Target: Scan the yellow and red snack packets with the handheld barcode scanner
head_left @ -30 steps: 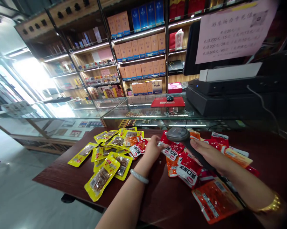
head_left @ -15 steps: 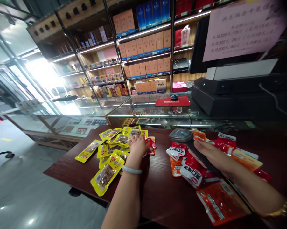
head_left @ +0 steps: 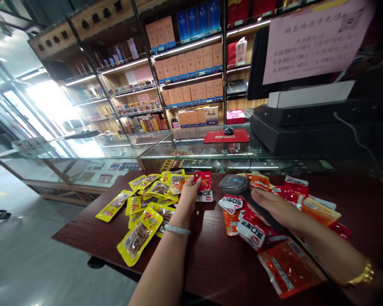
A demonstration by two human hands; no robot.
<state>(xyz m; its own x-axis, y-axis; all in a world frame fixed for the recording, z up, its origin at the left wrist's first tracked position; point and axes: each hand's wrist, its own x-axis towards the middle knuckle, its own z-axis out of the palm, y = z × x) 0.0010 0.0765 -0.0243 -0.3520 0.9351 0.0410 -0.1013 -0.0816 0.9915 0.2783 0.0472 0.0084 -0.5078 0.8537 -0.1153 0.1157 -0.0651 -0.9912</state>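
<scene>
My left hand (head_left: 189, 192), with a pale bangle at the wrist, pinches a red-and-white snack packet (head_left: 204, 182) by its left edge. Just left of it spreads a pile of yellow snack packets (head_left: 140, 238) with clear windows. My right hand (head_left: 271, 208) is wrapped round the handle of a dark barcode scanner (head_left: 234, 184), whose head points left toward the held packet. Beneath the scanner lie red-and-white packets (head_left: 252, 229) and orange ones, and a larger orange-red packet (head_left: 290, 267) is nearest me.
The packets lie on a dark wooden table (head_left: 207, 255). Behind it stands a glass display counter (head_left: 159, 146) with a red mouse pad (head_left: 210, 137) and a mouse. A monitor bearing a pink paper sign (head_left: 309, 46) is at the right. Shelves of boxes (head_left: 191, 61) line the wall.
My left hand has drawn a red-and-white packet up from beside the yellow pile, and its face now shows. The scanner stays in my right hand. The view has shifted slightly.
</scene>
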